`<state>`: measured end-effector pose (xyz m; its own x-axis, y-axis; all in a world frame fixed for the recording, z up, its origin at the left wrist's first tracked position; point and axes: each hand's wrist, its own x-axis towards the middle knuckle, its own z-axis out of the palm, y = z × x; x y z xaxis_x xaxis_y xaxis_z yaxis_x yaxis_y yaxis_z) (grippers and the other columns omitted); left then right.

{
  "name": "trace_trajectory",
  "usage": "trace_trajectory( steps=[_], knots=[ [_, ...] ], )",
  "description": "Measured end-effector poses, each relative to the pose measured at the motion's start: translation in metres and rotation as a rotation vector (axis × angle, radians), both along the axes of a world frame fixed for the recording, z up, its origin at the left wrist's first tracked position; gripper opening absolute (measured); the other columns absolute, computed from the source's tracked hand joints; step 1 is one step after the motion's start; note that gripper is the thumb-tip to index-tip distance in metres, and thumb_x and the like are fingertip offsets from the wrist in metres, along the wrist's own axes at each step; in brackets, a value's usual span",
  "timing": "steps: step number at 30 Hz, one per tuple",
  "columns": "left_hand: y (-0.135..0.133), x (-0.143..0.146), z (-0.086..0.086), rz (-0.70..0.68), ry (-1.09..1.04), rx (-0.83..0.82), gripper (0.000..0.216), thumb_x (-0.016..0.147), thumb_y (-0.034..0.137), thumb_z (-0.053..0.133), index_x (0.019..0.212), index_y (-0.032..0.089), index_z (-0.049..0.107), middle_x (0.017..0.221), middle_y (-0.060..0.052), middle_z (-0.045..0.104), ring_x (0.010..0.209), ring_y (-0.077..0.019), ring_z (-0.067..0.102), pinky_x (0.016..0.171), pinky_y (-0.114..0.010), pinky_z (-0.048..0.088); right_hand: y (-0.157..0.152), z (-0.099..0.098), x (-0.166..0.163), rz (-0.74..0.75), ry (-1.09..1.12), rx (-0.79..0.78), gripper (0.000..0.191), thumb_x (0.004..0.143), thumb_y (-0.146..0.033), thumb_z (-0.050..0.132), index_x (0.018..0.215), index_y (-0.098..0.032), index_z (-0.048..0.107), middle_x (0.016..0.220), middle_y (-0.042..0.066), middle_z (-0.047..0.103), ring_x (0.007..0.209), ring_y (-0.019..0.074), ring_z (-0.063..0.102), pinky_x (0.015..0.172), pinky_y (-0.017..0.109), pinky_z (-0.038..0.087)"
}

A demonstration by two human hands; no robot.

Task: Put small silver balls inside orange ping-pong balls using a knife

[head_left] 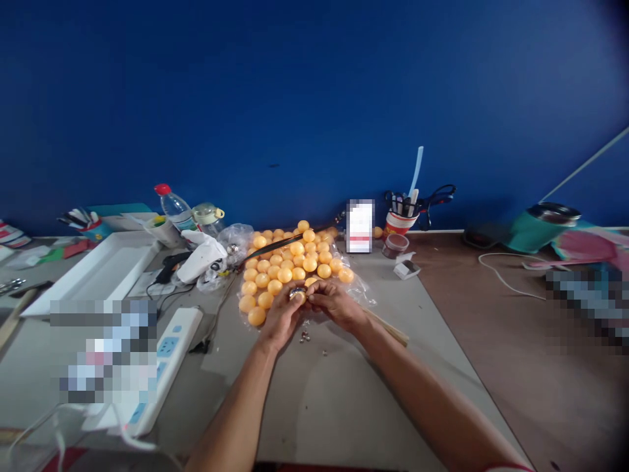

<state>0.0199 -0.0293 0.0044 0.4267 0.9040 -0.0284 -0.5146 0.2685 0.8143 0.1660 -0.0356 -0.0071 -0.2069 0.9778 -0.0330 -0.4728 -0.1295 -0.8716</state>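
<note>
My left hand (281, 322) is closed around an orange ping-pong ball (297, 297) whose upper side is covered with small shiny silvery pieces. My right hand (339, 304) comes in from the right with thumb and fingers pinched together at the ball's edge; whatever lies between those fingertips is too small to make out. Just beyond both hands, many orange ping-pong balls (285, 275) rest on a clear plastic bag. Several tiny shiny beads (304, 336) lie loose on the grey mat (344, 406) below the hands.
A dark strip (275, 245) lies across the balls. To the left are a power strip (170, 360), a white tray (98, 275), a bottle (175, 208) and a crumpled white bag (202, 255). At the back right stand a cup of tools (399, 223) and a small tub (395, 246).
</note>
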Motion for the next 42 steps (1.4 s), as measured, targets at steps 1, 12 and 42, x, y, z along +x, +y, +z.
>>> trace_trajectory(
  steps=[1, 12, 42],
  knots=[
    [-0.001, 0.000, 0.001, 0.000, 0.004, 0.006, 0.045, 0.074, 0.028, 0.077, 0.116, 0.021, 0.061, 0.089, -0.002, 0.067, 0.072, -0.0150, 0.064, 0.074, -0.034, 0.053, 0.000, -0.001, 0.000, -0.002, 0.016, -0.003, 0.025, 0.063, -0.032, 0.084, 0.070, -0.018, 0.065, 0.059, -0.003, 0.061, 0.052, 0.0085, 0.049, 0.049, 0.021, 0.033],
    [0.002, -0.003, -0.002, 0.009, -0.045, -0.012, 0.038, 0.076, 0.033, 0.075, 0.110, 0.021, 0.062, 0.091, -0.001, 0.067, 0.073, -0.0124, 0.062, 0.071, -0.029, 0.050, 0.000, 0.005, 0.006, -0.004, 0.107, -0.027, 0.024, 0.063, -0.031, 0.085, 0.071, -0.018, 0.066, 0.065, -0.002, 0.063, 0.054, 0.0083, 0.051, 0.053, 0.023, 0.038],
    [0.005, 0.000, -0.010, 0.108, 0.124, 0.023, 0.054, 0.067, 0.028, 0.081, 0.117, 0.027, 0.060, 0.091, 0.001, 0.067, 0.069, -0.0137, 0.063, 0.073, -0.031, 0.053, 0.001, 0.002, 0.003, -0.018, -0.013, -0.033, 0.026, 0.064, -0.035, 0.083, 0.069, -0.018, 0.064, 0.059, -0.003, 0.060, 0.053, 0.0089, 0.048, 0.051, 0.023, 0.034]
  ],
)
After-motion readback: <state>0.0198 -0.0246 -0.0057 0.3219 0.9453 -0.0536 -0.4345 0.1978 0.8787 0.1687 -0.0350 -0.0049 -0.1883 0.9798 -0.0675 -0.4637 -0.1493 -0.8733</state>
